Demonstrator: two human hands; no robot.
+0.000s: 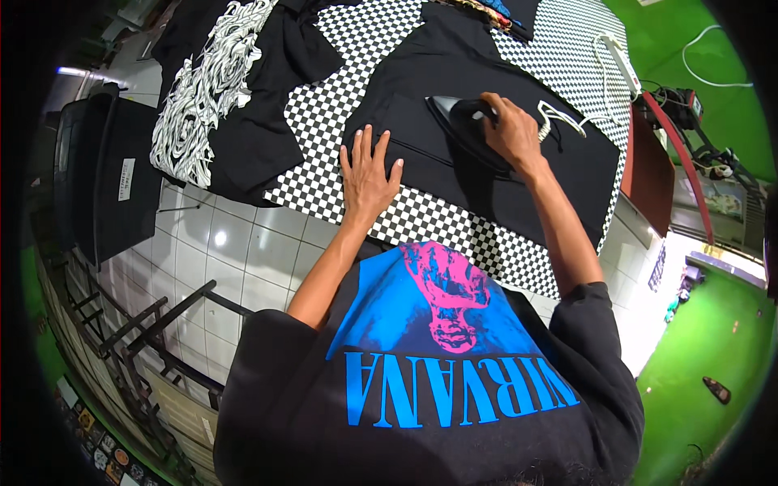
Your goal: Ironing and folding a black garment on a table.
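Note:
A black garment (567, 194) lies spread on the checkered table cover (324, 194). My left hand (369, 178) lies palm down at its left part, fingers spread. My right hand (510, 134) grips the handle of a black and silver iron (454, 121), which rests on the garment with its tip toward the back left. A dark cord or seam (413, 150) runs across the cloth between my hands. A white cord (571, 119) lies just right of the iron.
Black clothes with white printed patterns (207, 97) lie at the left; more folded cloth (478, 16) is at the back. A white power strip (620, 61) sits at the right edge. A black bin (121, 219) and metal frame (162, 316) stand left, machinery (681, 109) right.

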